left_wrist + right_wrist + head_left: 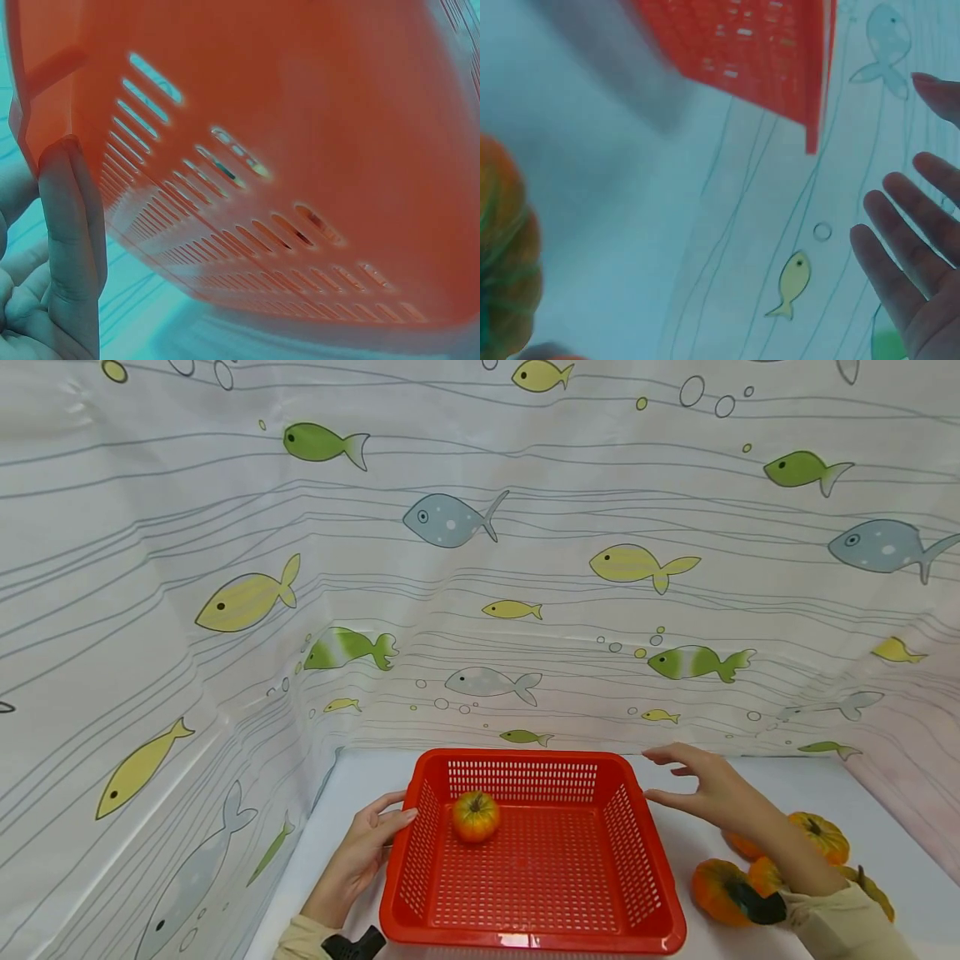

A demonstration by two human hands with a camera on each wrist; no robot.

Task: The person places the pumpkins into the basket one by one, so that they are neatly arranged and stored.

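A red plastic basket (pixel 465 935) with slotted walls stands on the white table. Inside it, toward the back left, lies one small orange-yellow pumpkin (pixel 476 817). My left hand (pixel 363 843) grips the basket's left rim, thumb on top. In the left wrist view, fingers (pixel 69 225) press against the outer wall of the basket (pixel 337 135). Off the basket's back right corner, my right hand (pixel 705 785) hangs in the air with fingers spread and nothing held. The right wrist view shows that hand (pixel 922 255) apart from the basket (pixel 757 67).
Several small pumpkins (pixel 716 889) sit on the table right of the basket, partly hidden by my right forearm; one pumpkin (pixel 506 255) shows in the right wrist view. A white fish-print curtain (pixel 555 652) encloses the table at the back and sides.
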